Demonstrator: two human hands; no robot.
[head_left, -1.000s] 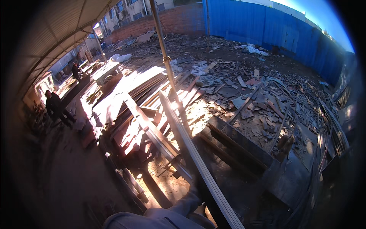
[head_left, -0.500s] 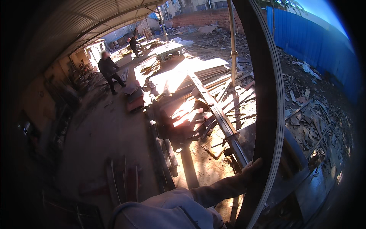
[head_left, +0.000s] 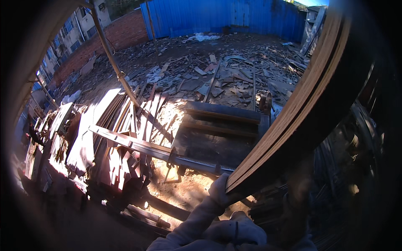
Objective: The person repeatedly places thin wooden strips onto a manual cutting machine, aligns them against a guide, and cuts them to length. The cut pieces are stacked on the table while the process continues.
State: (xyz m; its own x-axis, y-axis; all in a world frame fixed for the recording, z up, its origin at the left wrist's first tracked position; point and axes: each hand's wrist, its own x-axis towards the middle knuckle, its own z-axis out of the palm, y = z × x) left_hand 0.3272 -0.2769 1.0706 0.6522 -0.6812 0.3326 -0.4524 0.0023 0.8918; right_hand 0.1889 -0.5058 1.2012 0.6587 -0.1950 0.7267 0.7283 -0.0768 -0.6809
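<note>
Long plywood boards [head_left: 289,113], stacked flat together with layered pale edges and a dark face, rise from near my body to the upper right. My left hand [head_left: 218,190] is closed on their near left end, its arm coming up from the lower edge. In deep shadow under the boards, a dim blurred shape looks like my right hand [head_left: 299,186]; its fingers cannot be made out. Just beyond my left hand stands a saw-table-like machine with a dark bed [head_left: 213,144]. A long metal rail [head_left: 142,146] with a scale runs along its near side.
Wood strips and sheets [head_left: 90,134] lie piled at the left, partly sunlit. A slanting post [head_left: 113,62] stands behind them. Scrap wood [head_left: 234,79] covers the ground as far as a blue metal fence [head_left: 226,19]. A brick wall [head_left: 125,31] is at the far left.
My view has swung to the right, bringing the machine and blue fence toward the middle. The boards have turned with me, from upright to slanting up right. The people seen before are mostly gone from view.
</note>
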